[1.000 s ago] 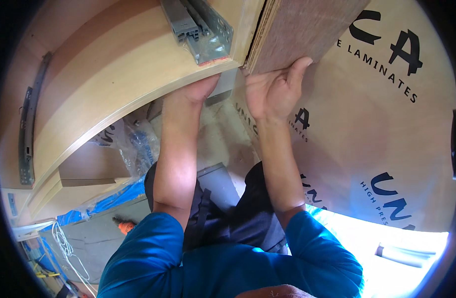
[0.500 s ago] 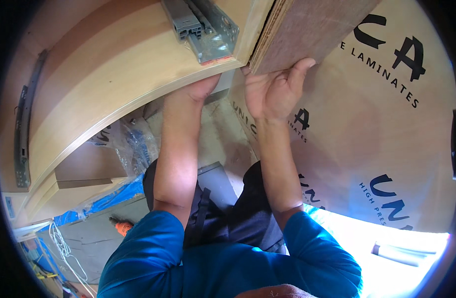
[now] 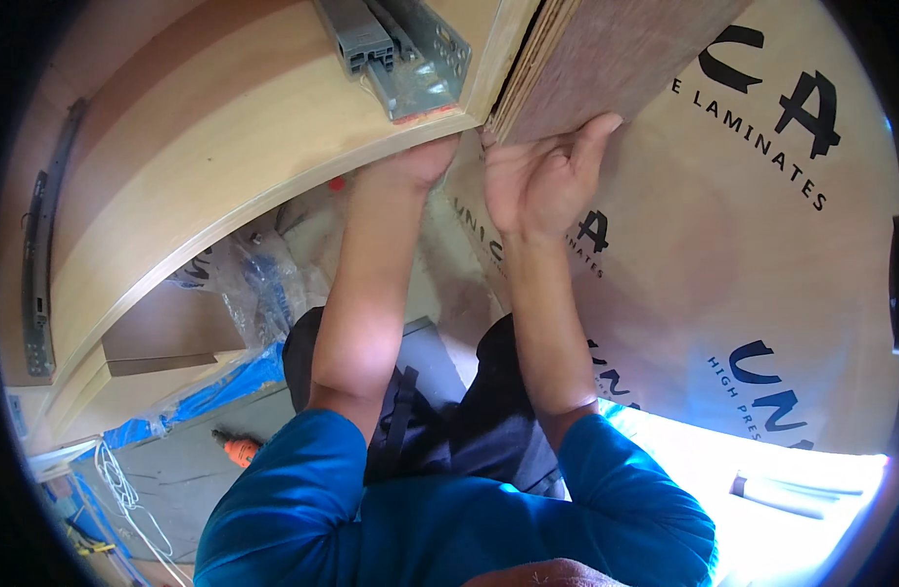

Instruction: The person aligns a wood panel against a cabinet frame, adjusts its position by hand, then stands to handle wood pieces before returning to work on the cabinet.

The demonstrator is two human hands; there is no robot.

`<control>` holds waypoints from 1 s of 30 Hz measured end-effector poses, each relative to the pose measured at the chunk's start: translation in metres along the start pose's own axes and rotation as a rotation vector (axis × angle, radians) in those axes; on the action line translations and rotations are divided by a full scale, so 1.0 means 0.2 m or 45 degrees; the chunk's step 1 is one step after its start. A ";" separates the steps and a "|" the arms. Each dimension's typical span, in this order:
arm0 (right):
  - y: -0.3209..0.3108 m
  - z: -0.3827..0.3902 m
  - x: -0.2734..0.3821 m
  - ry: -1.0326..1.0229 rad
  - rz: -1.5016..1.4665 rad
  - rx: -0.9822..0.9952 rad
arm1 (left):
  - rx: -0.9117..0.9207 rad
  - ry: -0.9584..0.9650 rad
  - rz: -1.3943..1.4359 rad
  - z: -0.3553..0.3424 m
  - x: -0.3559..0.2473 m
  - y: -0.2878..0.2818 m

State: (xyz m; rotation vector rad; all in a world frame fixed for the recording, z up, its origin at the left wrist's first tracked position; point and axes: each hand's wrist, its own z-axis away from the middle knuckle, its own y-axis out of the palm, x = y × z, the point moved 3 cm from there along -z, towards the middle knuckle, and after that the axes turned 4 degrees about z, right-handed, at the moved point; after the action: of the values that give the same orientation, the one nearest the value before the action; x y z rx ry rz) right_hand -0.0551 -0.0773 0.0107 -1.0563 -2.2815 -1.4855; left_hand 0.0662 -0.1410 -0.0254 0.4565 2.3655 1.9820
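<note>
My left hand (image 3: 432,161) reaches in beneath the pale wooden cabinet panel (image 3: 273,127); its fingers are hidden behind the panel's edge. My right hand (image 3: 547,191) is turned palm up under the end of a thick plywood board (image 3: 606,73). Its thumb stretches up against the board, while the fingertips disappear behind the board's lower end. The board stands close beside the panel's corner, with a narrow dark gap between them. A grey metal drawer runner (image 3: 371,44) and a metal bracket (image 3: 425,83) are fixed to the panel above my left hand.
A large sheet with a printed protective film (image 3: 704,254) rises along the right. Another drawer runner (image 3: 40,264) is mounted at the far left. Clear plastic wrap (image 3: 263,274), blue plastic (image 3: 214,391), an orange tool (image 3: 242,450) and a coiled white cable (image 3: 121,484) lie lower left.
My left hand and forearm have shifted right, toward the panel's corner. A small red spot now shows beside the left wrist. The right hand remains under the board.
</note>
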 end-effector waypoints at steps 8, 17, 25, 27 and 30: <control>-0.01 -0.02 -0.02 -0.021 -0.037 0.070 | 0.241 -0.210 0.071 -0.02 -0.01 -0.05; -0.04 -0.02 -0.03 0.001 -0.096 0.046 | 0.250 -0.185 0.071 -0.02 -0.02 -0.07; 0.02 0.00 -0.02 0.021 -0.077 0.047 | 0.251 -0.167 0.083 -0.06 -0.03 -0.09; 0.02 0.00 -0.01 0.039 -0.043 0.028 | 0.278 -0.204 0.105 -0.06 -0.03 -0.08; 0.01 -0.01 -0.02 0.056 -0.113 0.060 | 0.336 -0.208 0.097 -0.07 -0.03 -0.07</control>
State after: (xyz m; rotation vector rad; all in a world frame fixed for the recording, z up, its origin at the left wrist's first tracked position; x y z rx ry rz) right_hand -0.0505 -0.0800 0.0108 -0.9116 -2.3487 -1.4641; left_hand 0.0658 -0.1578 -0.0363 0.6983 2.5465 1.5925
